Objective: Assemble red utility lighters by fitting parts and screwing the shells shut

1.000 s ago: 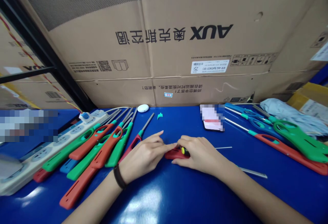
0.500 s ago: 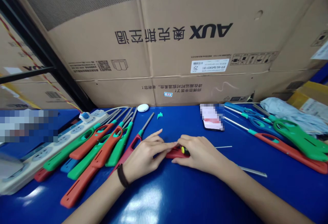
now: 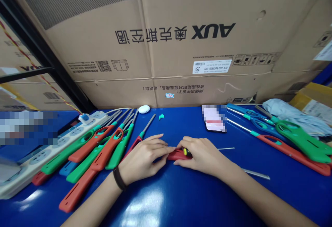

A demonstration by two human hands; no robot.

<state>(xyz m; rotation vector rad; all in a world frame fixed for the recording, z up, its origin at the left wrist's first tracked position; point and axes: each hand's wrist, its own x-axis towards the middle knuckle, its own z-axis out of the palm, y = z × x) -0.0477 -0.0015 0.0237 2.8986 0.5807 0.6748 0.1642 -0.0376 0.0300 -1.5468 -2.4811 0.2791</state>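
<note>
A dark red lighter handle piece (image 3: 175, 155) lies on the blue table (image 3: 181, 199) between my hands. My left hand (image 3: 145, 157) reaches in from the left, fingers pinched together at the piece's left end. My right hand (image 3: 201, 155) curls over its right end and grips a small tool with a yellow and black handle (image 3: 187, 152), mostly hidden under the fingers. A thin metal rod (image 3: 226, 148) lies just right of that hand, and a thicker metal tube (image 3: 255, 174) lies beside my right forearm.
Several long red, green and blue lighters (image 3: 101, 151) lie piled at the left beside a white power strip (image 3: 49, 149). More lighters (image 3: 290, 138) lie at the right. A phone (image 3: 214, 123), a white oval object (image 3: 144, 109) and a small teal part (image 3: 161, 117) sit before the cardboard box (image 3: 168, 40).
My left hand has drawn slightly back toward me, its fingers curling in more at the red piece. My right hand has barely moved.
</note>
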